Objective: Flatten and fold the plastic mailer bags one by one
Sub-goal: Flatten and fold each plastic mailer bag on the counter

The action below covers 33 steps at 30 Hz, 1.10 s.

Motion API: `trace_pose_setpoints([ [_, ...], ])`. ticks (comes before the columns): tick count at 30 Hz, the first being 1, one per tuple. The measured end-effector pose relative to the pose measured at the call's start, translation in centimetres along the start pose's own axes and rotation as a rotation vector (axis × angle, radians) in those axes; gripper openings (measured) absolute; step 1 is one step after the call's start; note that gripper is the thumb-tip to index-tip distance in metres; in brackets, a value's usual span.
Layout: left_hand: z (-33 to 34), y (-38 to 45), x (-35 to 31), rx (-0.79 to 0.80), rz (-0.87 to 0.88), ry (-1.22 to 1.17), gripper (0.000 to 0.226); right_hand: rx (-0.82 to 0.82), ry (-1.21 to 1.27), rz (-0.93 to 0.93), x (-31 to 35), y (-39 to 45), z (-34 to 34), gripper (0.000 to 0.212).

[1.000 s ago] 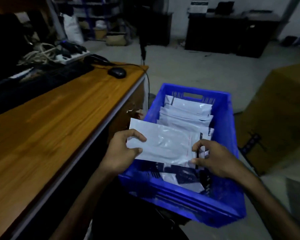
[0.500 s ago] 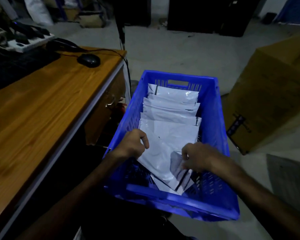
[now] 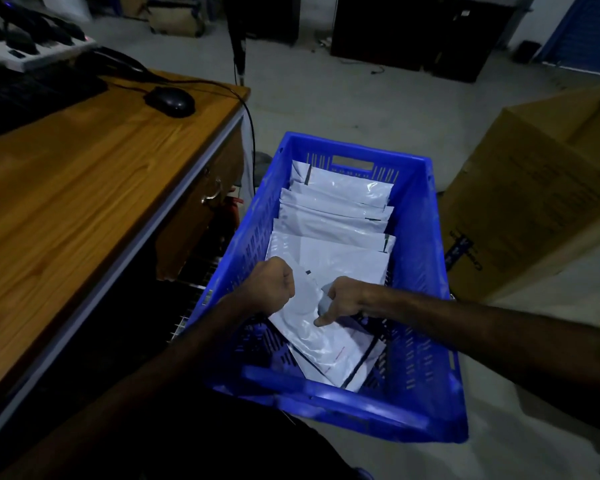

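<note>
Head camera: a person is reaching both hands into a blue crate [image 3: 426, 271] beside a wooden counter [image 3: 84, 202], working on a white mailer bag [image 3: 326, 344] lying at the crate's near end. The left hand [image 3: 269, 289] is clenching the bag's edge; the right hand [image 3: 340, 299] is pinching a fold while pressing one finger down. Folded mailers [image 3: 336, 216] are standing in a row behind. Next, seemingly, comes creasing and filing it.

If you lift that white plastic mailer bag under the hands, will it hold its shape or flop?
The white plastic mailer bag looks thin and creased, so it probably flops. Its glossy sheen suggests that it is slippery. It is likely very light.
</note>
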<state>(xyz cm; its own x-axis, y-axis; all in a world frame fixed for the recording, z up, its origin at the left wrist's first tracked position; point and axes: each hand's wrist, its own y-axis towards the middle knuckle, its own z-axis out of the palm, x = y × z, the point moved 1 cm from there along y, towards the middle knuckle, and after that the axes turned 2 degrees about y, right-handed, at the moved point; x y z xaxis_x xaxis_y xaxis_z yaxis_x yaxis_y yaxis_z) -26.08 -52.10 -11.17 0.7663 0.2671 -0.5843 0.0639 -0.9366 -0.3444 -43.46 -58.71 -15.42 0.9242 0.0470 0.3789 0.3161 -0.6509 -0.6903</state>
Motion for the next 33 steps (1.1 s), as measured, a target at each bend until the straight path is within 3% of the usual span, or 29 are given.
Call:
trace_pose_setpoints([
  [3,0.3,0.3,0.3,-0.004,0.014,0.024,0.023,0.023,0.058,0.046,0.3,-0.1,-0.2,0.049],
  [7,0.5,0.5,0.7,0.027,0.033,0.060,0.026,-0.004,0.134,0.025,0.2,0.2,-0.5,0.076],
  [8,0.7,0.7,1.1,0.035,0.050,0.069,0.029,-0.010,0.124,0.009,0.1,0.1,-1.0,0.073],
  [11,1.1,0.9,1.7,0.072,0.061,0.082,0.043,-0.085,0.019,-0.058,-0.2,-0.2,-3.1,0.023],
  [15,0.6,0.3,1.1,0.110,0.089,0.134,0.052,-0.216,-0.165,-0.142,0.3,-0.5,-5.5,0.044],
  [21,0.6,-2.5,-2.0,-0.039,0.044,0.492,0.033,-0.355,-0.302,-0.237,0.9,0.3,-7.8,0.041],
  [23,1.3,-2.0,-2.1,0.019,0.102,0.528,0.041,-0.367,-0.330,-0.269,1.2,0.6,-8.2,0.030],
  [27,2.5,-0.4,-2.3,0.268,0.220,0.471,0.064,-0.480,-0.290,-0.284,1.3,1.2,-8.2,0.041],
  [31,3.3,1.2,-2.8,0.237,0.254,0.522,0.065,-0.640,-0.510,-0.269,1.4,-0.5,-7.1,0.045],
  [33,3.5,1.7,-2.4,0.228,0.253,0.525,0.058,-0.637,-0.615,-0.238,1.3,-1.8,-6.1,0.052],
])
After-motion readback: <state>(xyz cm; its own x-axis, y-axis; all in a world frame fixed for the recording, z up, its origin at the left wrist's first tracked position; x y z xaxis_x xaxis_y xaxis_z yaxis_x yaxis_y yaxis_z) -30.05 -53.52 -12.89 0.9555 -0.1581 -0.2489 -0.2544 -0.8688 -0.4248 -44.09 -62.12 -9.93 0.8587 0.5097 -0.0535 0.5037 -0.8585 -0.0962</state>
